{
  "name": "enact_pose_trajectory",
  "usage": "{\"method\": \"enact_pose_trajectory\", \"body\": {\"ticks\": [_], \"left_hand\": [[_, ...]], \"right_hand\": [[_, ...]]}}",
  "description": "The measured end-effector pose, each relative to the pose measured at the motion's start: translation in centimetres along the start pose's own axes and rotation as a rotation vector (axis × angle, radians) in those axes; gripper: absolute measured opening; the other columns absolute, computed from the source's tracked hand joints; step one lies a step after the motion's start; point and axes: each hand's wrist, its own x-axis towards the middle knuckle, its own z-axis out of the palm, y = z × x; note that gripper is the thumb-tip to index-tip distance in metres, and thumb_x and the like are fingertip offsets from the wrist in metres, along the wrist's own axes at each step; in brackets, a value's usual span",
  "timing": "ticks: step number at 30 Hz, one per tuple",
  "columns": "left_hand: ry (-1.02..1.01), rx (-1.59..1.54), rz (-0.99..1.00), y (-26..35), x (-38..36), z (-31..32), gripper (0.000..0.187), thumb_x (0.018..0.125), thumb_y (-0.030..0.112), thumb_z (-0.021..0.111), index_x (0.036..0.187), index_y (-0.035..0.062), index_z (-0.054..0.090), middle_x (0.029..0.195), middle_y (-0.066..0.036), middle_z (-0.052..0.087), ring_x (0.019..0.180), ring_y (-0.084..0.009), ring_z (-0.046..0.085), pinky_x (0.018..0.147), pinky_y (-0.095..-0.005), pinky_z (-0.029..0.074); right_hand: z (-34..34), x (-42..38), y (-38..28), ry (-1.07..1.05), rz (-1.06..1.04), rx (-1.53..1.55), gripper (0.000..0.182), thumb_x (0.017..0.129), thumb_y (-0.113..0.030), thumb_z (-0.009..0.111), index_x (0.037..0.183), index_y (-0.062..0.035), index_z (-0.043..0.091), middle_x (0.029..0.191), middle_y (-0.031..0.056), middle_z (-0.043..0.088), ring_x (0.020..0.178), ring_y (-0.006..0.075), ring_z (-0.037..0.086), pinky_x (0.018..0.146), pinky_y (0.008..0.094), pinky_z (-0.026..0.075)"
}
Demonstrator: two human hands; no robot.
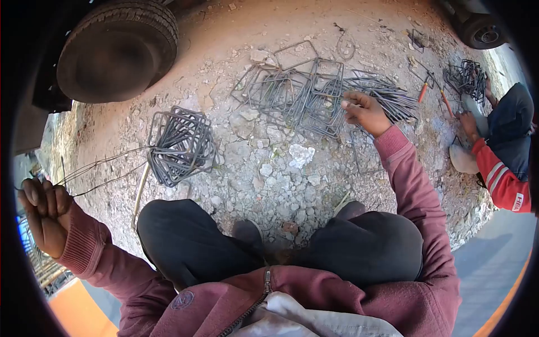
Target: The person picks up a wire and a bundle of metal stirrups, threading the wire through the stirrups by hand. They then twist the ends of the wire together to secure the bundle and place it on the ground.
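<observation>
My left hand [46, 216] is raised at the far left, its fingers curled shut on thin binding wire [106, 164]. The strands stretch right to a bundle of square bent-rebar stirrups [182, 146] standing on the rubble. At the right, my right hand [368, 114] reaches forward with its fingers loosely bent and apart, nothing visible between them. Its fingertips overlap the edge of a spread pile of rebar stirrups [303, 92]. Just beyond that hand lies a stack of dark stirrups [382, 95] fanned out to the right.
A large tyre [115, 56] stands at the upper left, and a smaller wheel [485, 33] at the upper right. Orange-handled cutters [435, 92] lie near a seated person in a red sleeve [497, 174], beside another stirrup pile [466, 78]. Broken stone [301, 155] covers the ground.
</observation>
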Motion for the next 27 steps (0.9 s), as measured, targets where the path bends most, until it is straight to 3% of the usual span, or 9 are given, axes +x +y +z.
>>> {"method": "enact_pose_trajectory", "body": {"ticks": [3, 4, 5, 8, 11, 17, 18, 24, 27], "left_hand": [[-0.087, -0.031, -0.071, -1.2, -1.5, 2.1, 0.023, 0.094, 0.020, 0.040, 0.075, 0.0060, 0.038, 0.063, 0.003, 0.030, 0.047, -0.0041, 0.020, 0.042, -0.0183, 0.018], [0.022, 0.011, -0.153, -2.7, -2.3, 3.8, 0.023, 0.093, 0.021, 0.041, 0.075, 0.0059, 0.040, 0.063, 0.003, 0.033, 0.046, -0.0021, 0.022, 0.039, -0.0171, 0.016], [-0.099, 0.114, -0.326, -4.7, -2.7, 3.6, 0.026, 0.091, 0.022, 0.044, 0.072, 0.0046, 0.044, 0.059, 0.003, 0.036, 0.042, -0.0011, 0.021, 0.037, -0.0175, 0.016], [-0.304, 0.421, -0.660, -11.9, -5.6, 4.6, 0.032, 0.089, 0.026, 0.049, 0.067, 0.0032, 0.051, 0.044, 0.006, 0.033, 0.036, -0.0022, 0.023, 0.035, -0.0197, 0.016], [-0.304, 0.421, -0.718, -13.2, -6.0, 3.9, 0.032, 0.089, 0.026, 0.048, 0.067, 0.0038, 0.052, 0.044, 0.006, 0.033, 0.036, -0.0026, 0.024, 0.036, -0.0199, 0.017], [-0.474, 0.474, -0.782, -16.0, -7.0, 6.0, 0.031, 0.088, 0.023, 0.052, 0.064, 0.0033, 0.055, 0.048, 0.005, 0.040, 0.043, -0.0027, 0.032, 0.042, -0.0194, 0.024], [-0.506, 0.474, -0.784, -15.8, -7.3, 7.0, 0.030, 0.088, 0.022, 0.052, 0.065, 0.0024, 0.056, 0.052, 0.003, 0.044, 0.048, -0.0037, 0.035, 0.047, -0.0194, 0.028], [-0.610, 0.525, -0.775, -16.0, -7.7, 7.2, 0.027, 0.086, 0.017, 0.052, 0.067, -0.0006, 0.058, 0.062, -0.002, 0.052, 0.060, -0.0069, 0.043, 0.059, -0.0212, 0.035], [-0.624, 0.488, -0.733, -16.4, -7.9, 6.3, 0.025, 0.087, 0.016, 0.052, 0.069, -0.0006, 0.058, 0.064, -0.002, 0.053, 0.062, -0.0073, 0.044, 0.061, -0.0216, 0.036]], "right_hand": [[1.4, 3.6, 2.4, 0.002, -0.310, -0.561, 0.056, 0.073, -0.025, 0.067, 0.118, -0.0003, 0.047, 0.108, 0.0150, 0.055, 0.092, 0.0262, 0.056, 0.082, 0.0395, 0.045], [2.5, 4.4, 3.1, -0.006, -0.414, -0.702, 0.061, 0.070, -0.027, 0.068, 0.120, 0.0005, 0.045, 0.113, 0.0168, 0.052, 0.099, 0.0286, 0.053, 0.086, 0.0429, 0.042], [3.6, 4.9, 3.8, -0.017, -0.513, -0.846, 0.067, 0.068, -0.029, 0.070, 0.122, 0.0012, 0.043, 0.118, 0.0185, 0.049, 0.105, 0.0310, 0.050, 0.091, 0.0464, 0.038], [7.0, 3.7, 5.4, -0.140, -0.239, -1.262, 0.085, 0.063, -0.037, 0.072, 0.127, 0.0036, 0.034, 0.121, 0.0175, 0.046, 0.115, 0.0298, 0.041, 0.097, 0.0487, 0.028], [8.9, 2.5, 6.5, -0.051, -0.205, -1.250, 0.092, 0.058, -0.042, 0.073, 0.127, 0.0037, 0.032, 0.119, 0.0157, 0.046, 0.115, 0.0270, 0.040, 0.099, 0.0477, 0.023], [10.0, 4.1, 7.4, -0.162, -0.132, -1.384, 0.061, 0.063, -0.029, 0.067, 0.109, 0.0019, 0.044, 0.103, 0.0172, 0.055, 0.099, 0.0278, 0.053, 0.096, 0.0433, 0.025], [10.3, 4.8, 9.9, -0.052, -0.308, -1.434, 0.045, 0.062, -0.019, 0.063, 0.099, 0.0003, 0.046, 0.089, 0.0157, 0.060, 0.084, 0.0274, 0.059, 0.095, 0.0436, 0.027], [6.4, 1.8, 5.3, -0.106, -0.289, -1.272, 0.042, 0.061, -0.014, 0.061, 0.100, -0.0027, 0.050, 0.082, 0.0151, 0.063, 0.080, 0.0288, 0.061, 0.089, 0.0440, 0.034], [1.7, 0.8, 0.9, -0.002, -0.280, -0.578, 0.043, 0.054, -0.008, 0.061, 0.096, -0.0049, 0.052, 0.080, 0.0138, 0.062, 0.078, 0.0275, 0.061, 0.079, 0.0451, 0.039]]}}
